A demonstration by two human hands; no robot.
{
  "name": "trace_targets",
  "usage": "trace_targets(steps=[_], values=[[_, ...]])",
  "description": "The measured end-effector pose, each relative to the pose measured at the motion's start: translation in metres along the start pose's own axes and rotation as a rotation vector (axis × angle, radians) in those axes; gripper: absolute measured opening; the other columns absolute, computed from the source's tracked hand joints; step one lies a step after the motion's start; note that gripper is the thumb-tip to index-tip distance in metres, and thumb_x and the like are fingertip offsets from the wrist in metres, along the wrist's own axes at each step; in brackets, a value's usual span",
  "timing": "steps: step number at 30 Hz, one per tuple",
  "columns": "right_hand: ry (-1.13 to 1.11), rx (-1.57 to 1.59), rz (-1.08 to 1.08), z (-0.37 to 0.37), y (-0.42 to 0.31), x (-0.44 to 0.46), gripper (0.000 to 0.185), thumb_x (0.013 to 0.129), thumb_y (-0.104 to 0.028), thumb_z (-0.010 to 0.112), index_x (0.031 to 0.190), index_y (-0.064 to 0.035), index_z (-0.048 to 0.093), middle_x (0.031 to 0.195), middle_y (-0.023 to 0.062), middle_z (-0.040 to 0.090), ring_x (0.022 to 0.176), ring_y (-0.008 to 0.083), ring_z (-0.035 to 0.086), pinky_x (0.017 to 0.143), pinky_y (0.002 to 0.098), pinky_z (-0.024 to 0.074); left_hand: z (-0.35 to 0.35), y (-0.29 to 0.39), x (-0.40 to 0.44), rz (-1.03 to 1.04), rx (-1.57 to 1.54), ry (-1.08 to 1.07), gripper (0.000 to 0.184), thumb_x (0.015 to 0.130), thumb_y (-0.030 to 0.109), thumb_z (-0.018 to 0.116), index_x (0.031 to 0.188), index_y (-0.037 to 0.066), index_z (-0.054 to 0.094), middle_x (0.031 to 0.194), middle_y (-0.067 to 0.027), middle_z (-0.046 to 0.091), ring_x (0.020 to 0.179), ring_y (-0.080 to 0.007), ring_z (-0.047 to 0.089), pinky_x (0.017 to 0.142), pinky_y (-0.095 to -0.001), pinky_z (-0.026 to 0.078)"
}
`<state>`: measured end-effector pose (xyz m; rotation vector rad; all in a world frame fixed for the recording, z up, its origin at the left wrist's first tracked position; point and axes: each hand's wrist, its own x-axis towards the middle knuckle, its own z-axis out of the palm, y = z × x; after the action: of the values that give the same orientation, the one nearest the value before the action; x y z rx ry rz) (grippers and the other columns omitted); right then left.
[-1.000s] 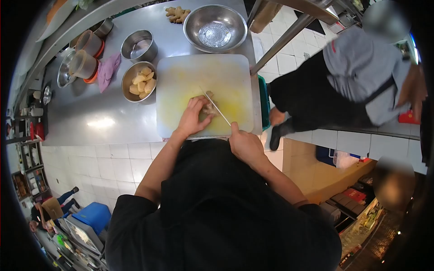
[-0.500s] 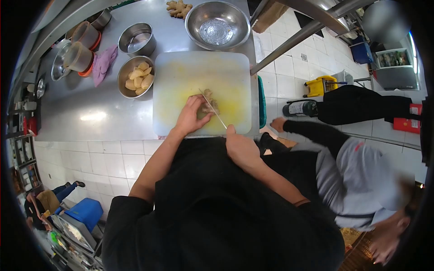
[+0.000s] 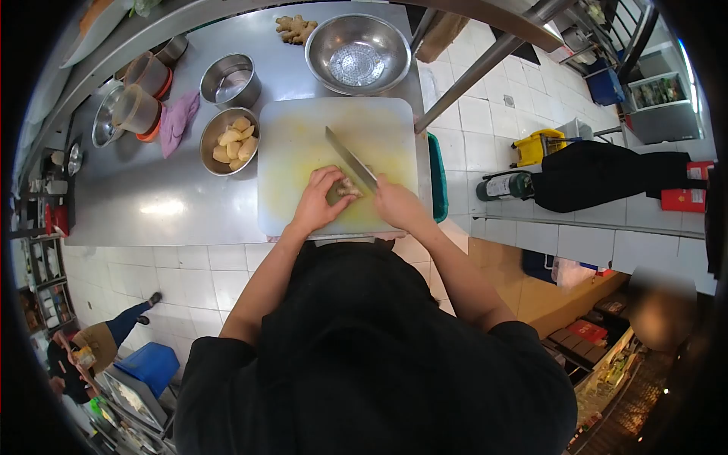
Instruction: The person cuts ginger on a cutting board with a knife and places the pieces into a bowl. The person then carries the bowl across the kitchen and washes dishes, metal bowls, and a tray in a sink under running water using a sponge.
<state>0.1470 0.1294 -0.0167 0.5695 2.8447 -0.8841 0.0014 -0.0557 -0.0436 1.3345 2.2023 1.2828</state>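
A piece of ginger (image 3: 349, 188) lies on the white cutting board (image 3: 292, 129), with my left hand (image 3: 315, 205) closed on it, fingertips and thumb gripping from the left. My right hand (image 3: 400, 206) is wrapped round the handle of a knife (image 3: 349, 156). Its blade slants up and to the left across the board, its broad side showing, just past the ginger. Part of the ginger is hidden by the blade and fingers. Left of the board, a metal bowl (image 3: 205, 157) holds several pale peeled pieces (image 3: 236, 141).
Behind the board stand a large metal bowl (image 3: 322, 57), a metal pot (image 3: 229, 95) and an unpeeled ginger root (image 3: 296, 29). A purple cloth (image 3: 179, 125) and plastic tubs (image 3: 136, 108) lie farther left. A metal post (image 3: 474, 72) rises at the right. Another person (image 3: 98, 345) is at lower left.
The knife has turned from edge-on to showing its broad side, its tip now farther up the board. My left hand stays at the ginger. The person in grey at the right has left the view.
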Motion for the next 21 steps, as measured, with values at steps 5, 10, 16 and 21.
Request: trace_targets(steps=[5,10,16,21], values=[[-0.015,-0.018,0.216,-0.017,-0.007,-0.018,0.031,0.096,-0.017,0.053,0.119,0.0036,0.051,0.083,0.0281,0.070,0.078,0.0479,0.070,0.070,0.0594,0.0536,-0.009,-0.001,0.018,0.213,0.129,-0.080,0.035,0.089,0.020,0.076,0.119,0.006,0.065,0.125,-0.0152,0.065,0.123,-0.0357,0.057,0.108,-0.0453,0.044],[-0.052,0.083,0.202,-0.028,-0.024,-0.041,0.025,0.095,-0.013,0.053,0.112,0.0041,0.045,0.080,0.0335,0.067,0.078,0.0534,0.066,0.072,0.0631,0.0498,-0.005,0.025,0.012,-0.098,0.139,-0.220,0.028,0.090,0.017,0.074,0.114,0.005,0.065,0.106,-0.0122,0.069,0.094,-0.0277,0.067,0.091,-0.0416,0.051],[-0.086,0.019,0.182,-0.014,-0.021,-0.048,0.024,0.093,-0.013,0.055,0.112,0.0007,0.049,0.082,0.0282,0.071,0.079,0.0485,0.070,0.072,0.0600,0.0539,0.014,0.033,0.001,-0.394,-0.177,0.055,0.028,0.091,0.008,0.073,0.116,0.001,0.061,0.095,-0.0120,0.066,0.064,-0.0217,0.063,0.063,-0.0349,0.052],[-0.185,0.001,0.155,-0.052,-0.048,-0.068,0.025,0.095,-0.014,0.054,0.115,0.0005,0.048,0.082,0.0273,0.070,0.081,0.0480,0.070,0.073,0.0598,0.0536,0.007,0.018,0.005,-0.239,-0.137,-0.024,0.028,0.089,0.006,0.073,0.114,0.000,0.064,0.090,-0.0113,0.067,0.072,-0.0199,0.064,0.069,-0.0327,0.054]])
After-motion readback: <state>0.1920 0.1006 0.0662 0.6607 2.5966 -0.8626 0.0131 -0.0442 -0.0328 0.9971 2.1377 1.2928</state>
